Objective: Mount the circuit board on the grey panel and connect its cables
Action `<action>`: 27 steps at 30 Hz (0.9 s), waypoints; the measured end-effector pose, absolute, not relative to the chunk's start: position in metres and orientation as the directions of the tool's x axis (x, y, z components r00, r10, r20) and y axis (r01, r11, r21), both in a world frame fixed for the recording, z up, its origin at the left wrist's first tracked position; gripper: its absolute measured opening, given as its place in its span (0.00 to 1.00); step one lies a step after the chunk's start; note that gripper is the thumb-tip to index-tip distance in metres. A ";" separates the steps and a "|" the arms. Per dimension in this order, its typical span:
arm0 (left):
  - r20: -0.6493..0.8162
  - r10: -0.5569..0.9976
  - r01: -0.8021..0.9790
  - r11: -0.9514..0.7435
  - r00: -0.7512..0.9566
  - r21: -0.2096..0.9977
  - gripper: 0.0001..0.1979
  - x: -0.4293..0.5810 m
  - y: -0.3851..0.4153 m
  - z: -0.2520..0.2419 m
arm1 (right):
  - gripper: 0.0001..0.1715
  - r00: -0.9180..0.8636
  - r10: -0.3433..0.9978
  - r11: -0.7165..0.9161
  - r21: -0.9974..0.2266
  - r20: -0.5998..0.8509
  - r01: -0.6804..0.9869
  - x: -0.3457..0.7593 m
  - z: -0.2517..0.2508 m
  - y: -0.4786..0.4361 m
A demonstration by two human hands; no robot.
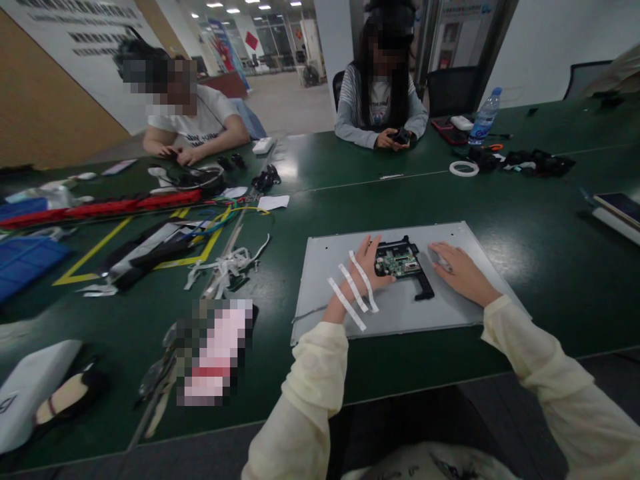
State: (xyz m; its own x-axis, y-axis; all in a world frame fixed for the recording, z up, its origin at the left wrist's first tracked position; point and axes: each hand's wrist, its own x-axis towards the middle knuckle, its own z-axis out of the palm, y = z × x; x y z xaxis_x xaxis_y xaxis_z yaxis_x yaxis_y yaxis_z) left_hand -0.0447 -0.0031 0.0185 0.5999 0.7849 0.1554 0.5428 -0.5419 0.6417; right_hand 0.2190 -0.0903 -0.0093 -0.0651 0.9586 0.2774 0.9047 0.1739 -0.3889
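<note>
A green circuit board [406,265] in a black plastic frame [425,288] lies on a light grey panel [345,250]. My left hand [367,265] rests at the left edge of the board, fingers and thumb apart. Three white tape strips [354,288] stretch across its back and the wrist. To the right of the frame, my right hand [457,268] is low over the panel with its fingers stretched out. A greyish, see-through patch [442,261] shows by those fingers; what it is I cannot make out.
Left of the panel are a tangle of white strips [230,267], a blurred-out pink phone-like object [220,353], cables and a blue tray [30,263]. A tape roll [464,168] and water bottle [485,119] stand at the far right. Two people sit opposite.
</note>
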 end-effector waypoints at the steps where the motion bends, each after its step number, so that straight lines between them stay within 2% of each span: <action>1: 0.171 0.801 0.560 -0.536 0.574 0.632 0.49 -0.042 -0.008 0.025 | 0.27 -0.007 0.950 0.162 -0.472 0.313 0.867 0.217 -0.005 -0.093; 3: 0.194 0.838 0.595 -0.507 0.510 0.624 0.44 -0.034 -0.017 0.036 | 0.25 0.127 0.926 0.150 -0.656 0.354 0.739 0.210 0.007 -0.100; 5: 0.222 0.851 0.609 -0.501 0.476 0.614 0.39 -0.026 -0.021 0.044 | 0.21 0.210 0.925 0.153 -0.818 0.316 0.554 0.196 0.022 -0.109; 8: 0.275 0.846 0.594 -0.520 0.457 0.614 0.34 -0.015 -0.021 0.049 | 0.18 0.131 0.971 0.147 -0.934 0.199 0.325 0.168 0.044 -0.123; 13: 0.341 0.831 0.569 -0.552 0.440 0.609 0.31 -0.002 -0.017 0.051 | 0.19 -0.006 0.999 0.040 -0.985 0.040 0.168 0.126 0.060 -0.129; 19: 0.401 0.816 0.628 -0.577 0.417 0.522 0.29 0.009 -0.015 0.042 | 0.18 -0.039 0.998 -0.046 -0.989 -0.052 0.144 0.114 0.060 -0.122; 24: 0.353 0.862 0.732 -0.499 0.364 0.463 0.29 0.005 -0.007 0.033 | 0.18 0.022 0.994 -0.104 -0.995 -0.104 -0.008 0.130 0.060 -0.114; 27: 0.301 0.889 0.753 -0.454 0.346 0.477 0.24 0.000 -0.002 0.031 | 0.17 0.130 0.986 -0.098 -0.994 -0.104 -0.050 0.148 0.058 -0.102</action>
State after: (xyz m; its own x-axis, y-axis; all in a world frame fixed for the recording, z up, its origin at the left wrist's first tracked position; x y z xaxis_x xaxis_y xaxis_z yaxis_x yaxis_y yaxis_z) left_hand -0.0003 -0.0021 0.0315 0.3456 0.8889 0.3007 0.7526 -0.4539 0.4771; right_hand 0.1479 -0.1022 0.0576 0.1302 0.9861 -0.1036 -0.0504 -0.0978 -0.9939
